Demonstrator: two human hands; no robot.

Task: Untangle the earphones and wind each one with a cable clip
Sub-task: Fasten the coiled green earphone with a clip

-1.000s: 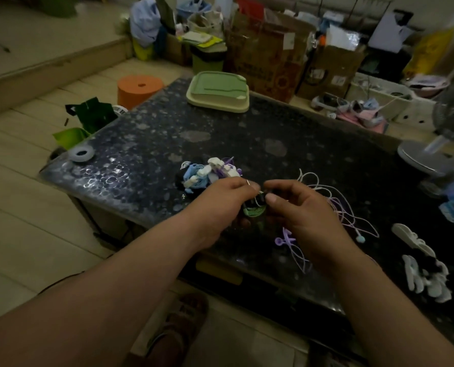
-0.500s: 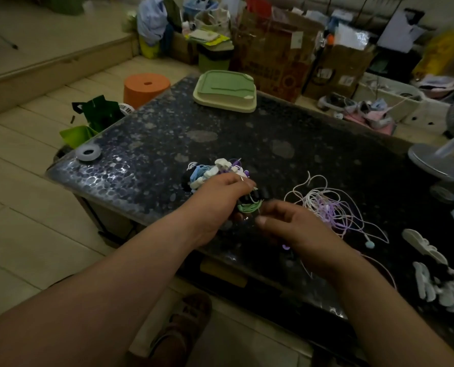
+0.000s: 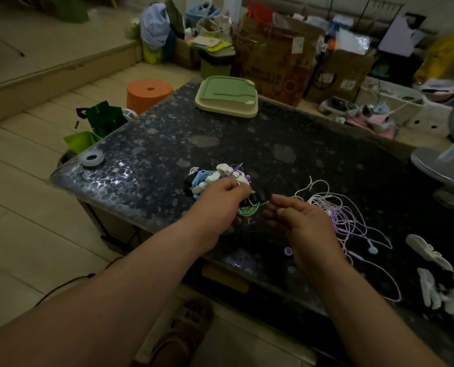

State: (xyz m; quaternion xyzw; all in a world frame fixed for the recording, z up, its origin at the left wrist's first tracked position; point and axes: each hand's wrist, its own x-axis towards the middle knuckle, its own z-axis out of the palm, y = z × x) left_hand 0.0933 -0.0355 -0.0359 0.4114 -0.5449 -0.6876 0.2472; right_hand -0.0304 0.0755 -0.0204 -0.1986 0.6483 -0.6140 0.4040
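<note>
Gripping green earphones (image 3: 247, 211), left hand (image 3: 220, 201)

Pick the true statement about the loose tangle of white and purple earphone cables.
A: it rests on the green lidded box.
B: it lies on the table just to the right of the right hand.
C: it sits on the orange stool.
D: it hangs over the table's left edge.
B: the tangle of earphone cables is spread on the dark table right beside the right hand, on its right side.
</note>
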